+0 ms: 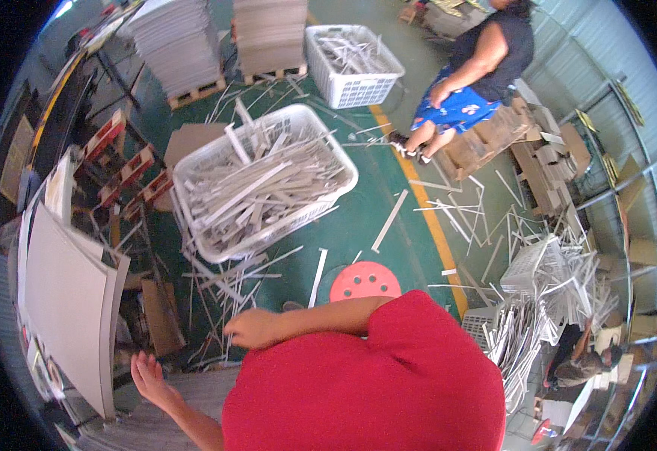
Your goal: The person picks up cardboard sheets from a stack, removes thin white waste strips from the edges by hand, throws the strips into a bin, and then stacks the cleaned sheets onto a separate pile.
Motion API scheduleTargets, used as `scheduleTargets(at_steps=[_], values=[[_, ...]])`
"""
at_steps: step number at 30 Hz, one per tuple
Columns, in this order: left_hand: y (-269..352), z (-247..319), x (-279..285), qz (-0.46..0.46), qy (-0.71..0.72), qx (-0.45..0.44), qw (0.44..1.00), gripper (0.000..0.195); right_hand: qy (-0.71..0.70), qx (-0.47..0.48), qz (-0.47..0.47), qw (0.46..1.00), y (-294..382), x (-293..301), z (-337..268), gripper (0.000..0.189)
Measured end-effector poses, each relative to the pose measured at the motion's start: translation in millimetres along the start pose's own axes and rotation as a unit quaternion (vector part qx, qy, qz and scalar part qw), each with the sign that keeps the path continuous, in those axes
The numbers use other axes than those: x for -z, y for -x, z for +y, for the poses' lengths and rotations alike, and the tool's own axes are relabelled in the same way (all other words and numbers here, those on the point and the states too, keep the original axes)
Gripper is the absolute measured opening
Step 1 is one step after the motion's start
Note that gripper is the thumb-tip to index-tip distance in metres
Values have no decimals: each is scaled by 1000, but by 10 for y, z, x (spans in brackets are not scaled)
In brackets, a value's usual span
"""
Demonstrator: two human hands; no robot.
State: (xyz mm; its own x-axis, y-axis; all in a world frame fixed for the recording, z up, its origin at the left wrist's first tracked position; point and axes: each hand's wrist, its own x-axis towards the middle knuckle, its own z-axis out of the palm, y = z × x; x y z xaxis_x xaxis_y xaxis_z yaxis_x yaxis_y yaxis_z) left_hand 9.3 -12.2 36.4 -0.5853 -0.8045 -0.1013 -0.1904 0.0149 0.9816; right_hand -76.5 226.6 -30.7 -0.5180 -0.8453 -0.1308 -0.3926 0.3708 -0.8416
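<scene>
My left hand (151, 380) is raised with its fingers extended and nothing in it. It is just to the right of large greyish paperboard sheets (69, 304) that stand on edge at the left. Below it are grey layered sheets (193, 394), partly hidden by my forearm. My right hand (254, 328) reaches across the front of my red shirt (373, 389), back of the hand up and fingers curled down. Whether it holds anything is hidden. Beyond it, loose paperboard strips (238, 282) litter the green floor.
A white plastic basket (344, 191) heaped with strips stands ahead; another basket (356, 93) is farther back. A red round stool (365, 280) is close before me. Sheet stacks (179, 51) rest on pallets. One person (491, 51) stands at right; another (579, 366) is lower right.
</scene>
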Motion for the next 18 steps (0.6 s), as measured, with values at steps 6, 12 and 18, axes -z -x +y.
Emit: scheduleTargets(at_steps=[6, 12, 18], values=[[-1223, -442, 242, -93, 278, 84, 952, 41, -19, -151, 29, 988, 105, 227, 239, 35], [-1981, -597, 242, 20, 442, 172, 880, 38, -41, -223, 124, 966, -97, 89, 308, 33], [-2148, -413, 201, 66, 439, 174, 879, 36, 50, -180, 92, 978, -680, 196, 282, 31]])
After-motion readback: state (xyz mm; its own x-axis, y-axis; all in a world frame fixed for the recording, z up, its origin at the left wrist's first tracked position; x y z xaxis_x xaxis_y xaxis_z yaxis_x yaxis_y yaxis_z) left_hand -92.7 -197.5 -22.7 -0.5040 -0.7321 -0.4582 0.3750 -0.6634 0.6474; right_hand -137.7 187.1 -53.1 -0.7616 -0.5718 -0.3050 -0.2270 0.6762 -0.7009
